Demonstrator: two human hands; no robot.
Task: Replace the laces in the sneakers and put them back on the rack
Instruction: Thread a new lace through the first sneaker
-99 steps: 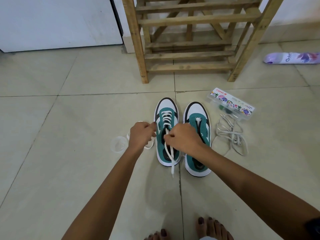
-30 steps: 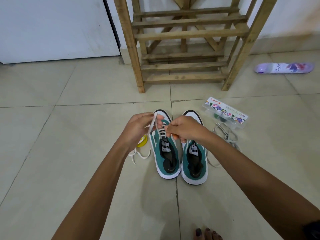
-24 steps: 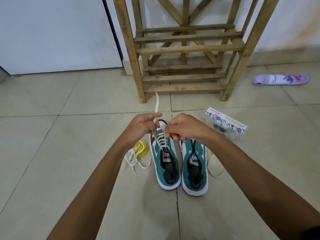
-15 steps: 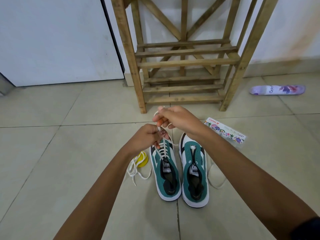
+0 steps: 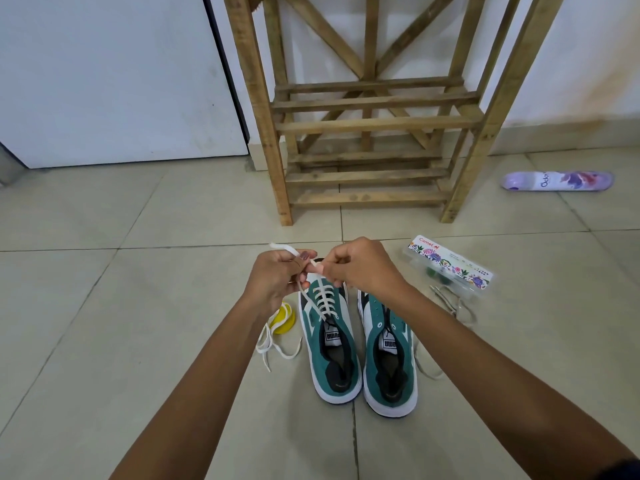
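Observation:
Two teal-and-white sneakers stand side by side on the tiled floor, toes toward the wooden rack. The left sneaker carries a white lace threaded through its eyelets. My left hand pinches one end of that lace, whose tip sticks up to the left. My right hand pinches the other end just above the toe. The right sneaker has no lace in its eyelets. A loose white lace lies left of the shoes, and a greyish lace lies right of them.
A yellow lid sits by the loose white lace. A clear plastic box with a flowered label lies right of the shoes. A purple spray can lies on the floor at the right. A white door is behind, left of the rack.
The view has tilted up, showing more of the rack. My hands have pulled the lace ends up out of the left sneaker and now hold them close together above its toe.

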